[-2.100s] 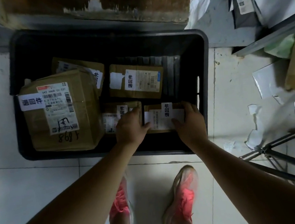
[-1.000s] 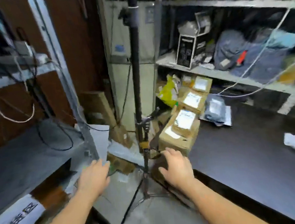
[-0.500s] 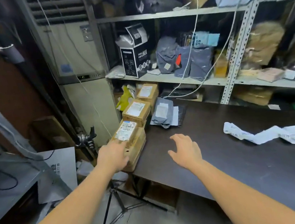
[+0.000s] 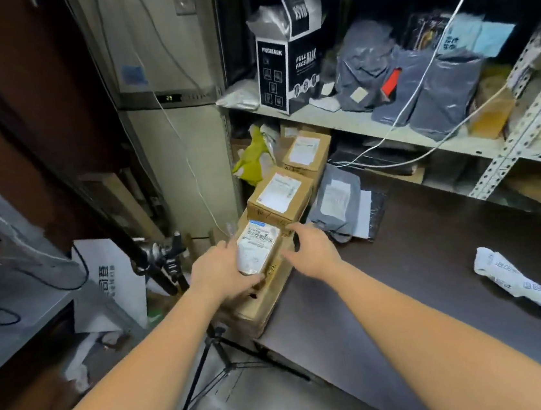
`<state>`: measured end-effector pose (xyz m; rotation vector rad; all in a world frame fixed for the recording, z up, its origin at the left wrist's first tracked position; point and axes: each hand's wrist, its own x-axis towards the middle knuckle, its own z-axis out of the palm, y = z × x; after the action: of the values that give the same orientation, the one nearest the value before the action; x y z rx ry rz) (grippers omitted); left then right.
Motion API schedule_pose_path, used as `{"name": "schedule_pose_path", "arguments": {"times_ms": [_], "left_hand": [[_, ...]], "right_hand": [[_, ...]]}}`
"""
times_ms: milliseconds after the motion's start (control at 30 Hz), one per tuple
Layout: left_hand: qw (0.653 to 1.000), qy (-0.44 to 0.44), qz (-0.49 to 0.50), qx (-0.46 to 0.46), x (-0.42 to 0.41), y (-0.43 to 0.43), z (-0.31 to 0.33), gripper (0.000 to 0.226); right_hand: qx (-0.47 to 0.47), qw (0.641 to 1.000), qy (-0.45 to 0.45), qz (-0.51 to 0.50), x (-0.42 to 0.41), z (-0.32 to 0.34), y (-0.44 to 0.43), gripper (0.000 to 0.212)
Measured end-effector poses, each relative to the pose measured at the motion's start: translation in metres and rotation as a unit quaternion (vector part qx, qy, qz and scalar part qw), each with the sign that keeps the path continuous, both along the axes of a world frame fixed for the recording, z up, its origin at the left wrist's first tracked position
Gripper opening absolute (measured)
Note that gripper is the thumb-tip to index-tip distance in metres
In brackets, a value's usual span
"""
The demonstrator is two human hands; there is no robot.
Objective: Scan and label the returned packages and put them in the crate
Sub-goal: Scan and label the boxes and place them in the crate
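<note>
A small cardboard package (image 4: 258, 248) with a white shipping label lies on top of a stack of boxes at the left end of the dark table (image 4: 438, 270). My left hand (image 4: 218, 273) grips its left and near side. My right hand (image 4: 311, 250) hovers open just right of it, fingers spread, close to the package's right edge. Behind it stand two more labelled cardboard boxes (image 4: 280, 195) (image 4: 306, 150) and a grey mailer bag (image 4: 338, 204). The crate is out of view.
A strip of crumpled label backing paper (image 4: 521, 287) lies on the table at right. Metal shelving (image 4: 370, 119) behind holds a black mask box (image 4: 287, 68) and grey bags. A tripod (image 4: 168, 267) stands left of the table, by a tall appliance (image 4: 168, 115).
My view swung from the floor crate, where both hands set a package, up to the table. My left hand has gripped the top small package; my right hand moved left toward it.
</note>
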<state>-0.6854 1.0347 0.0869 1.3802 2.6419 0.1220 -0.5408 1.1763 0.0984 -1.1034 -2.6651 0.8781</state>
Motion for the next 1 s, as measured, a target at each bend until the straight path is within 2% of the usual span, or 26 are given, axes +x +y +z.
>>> {"name": "schedule_pose_path", "arguments": {"times_ms": [67, 133, 200, 267, 467, 567, 733, 867, 1000], "left_hand": [[0.999, -0.042, 0.01, 0.019, 0.0, 0.001, -0.01, 0.11], [0.997, -0.06, 0.027, 0.046, -0.001, 0.001, -0.017, 0.104], [0.993, -0.078, 0.047, 0.081, -0.003, 0.002, -0.018, 0.087], [0.985, -0.104, 0.061, 0.122, 0.003, 0.004, -0.016, 0.079], [0.961, -0.118, 0.045, 0.247, 0.033, 0.015, -0.009, 0.085], [0.949, -0.122, 0.031, 0.289, 0.046, 0.018, -0.006, 0.083], [0.952, -0.139, -0.021, 0.27, 0.087, 0.061, 0.007, 0.074], [0.954, -0.143, -0.092, 0.246, 0.155, 0.111, 0.01, 0.072], [0.946, -0.192, -0.137, 0.224, 0.25, 0.153, -0.001, 0.064]], "right_hand": [[-0.031, 0.999, 0.008, 0.009, -0.018, -0.012, 0.002, 0.053], [-0.069, 0.997, 0.025, 0.012, -0.029, -0.022, 0.004, 0.046], [-0.11, 0.993, 0.046, 0.008, -0.033, -0.028, 0.008, 0.048], [-0.151, 0.986, 0.065, -0.007, -0.032, -0.029, 0.011, 0.052], [-0.255, 0.953, 0.158, -0.027, -0.011, -0.021, 0.008, 0.057], [-0.255, 0.949, 0.183, -0.033, 0.007, -0.014, 0.013, 0.061], [-0.228, 0.937, 0.247, -0.097, 0.069, 0.0, 0.039, 0.059], [-0.199, 0.932, 0.254, -0.168, 0.154, 0.004, 0.068, 0.057], [-0.186, 0.921, 0.246, -0.236, 0.26, -0.005, 0.094, 0.059]]}}
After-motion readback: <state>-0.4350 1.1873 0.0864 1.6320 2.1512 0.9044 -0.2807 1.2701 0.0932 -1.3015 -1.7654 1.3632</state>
